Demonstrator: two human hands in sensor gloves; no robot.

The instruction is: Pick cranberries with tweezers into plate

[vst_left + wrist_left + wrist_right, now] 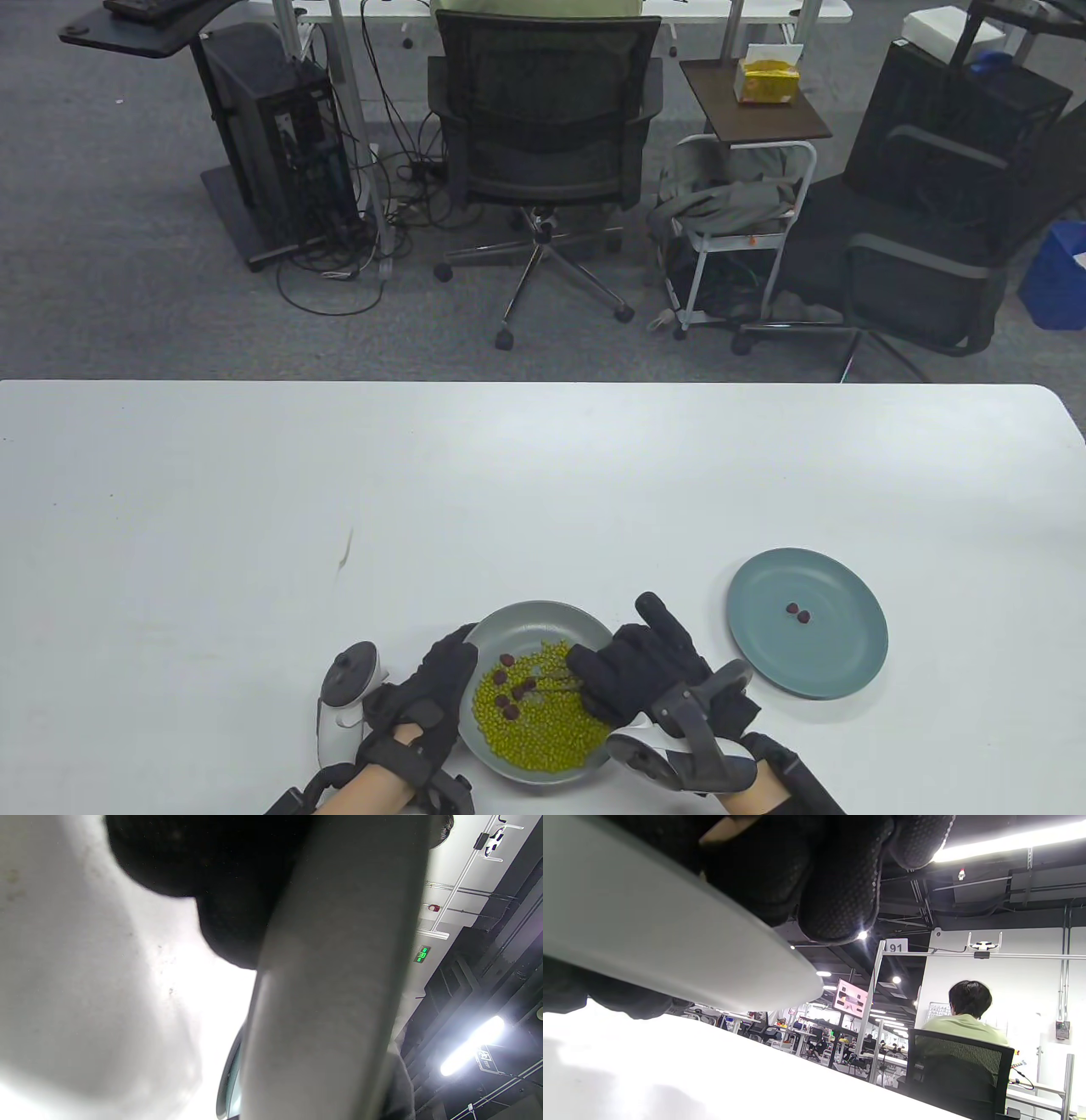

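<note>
Hands: right hand [632,671] pinches thin metal tweezers [551,682] over round grey bowl [543,613]; left hand [428,692] grips bowl rim.

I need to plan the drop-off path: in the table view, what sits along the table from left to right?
Left hand → grey plate of green beans and cranberries → right hand gripping the tweezers → blue plate with two cranberries.
</note>
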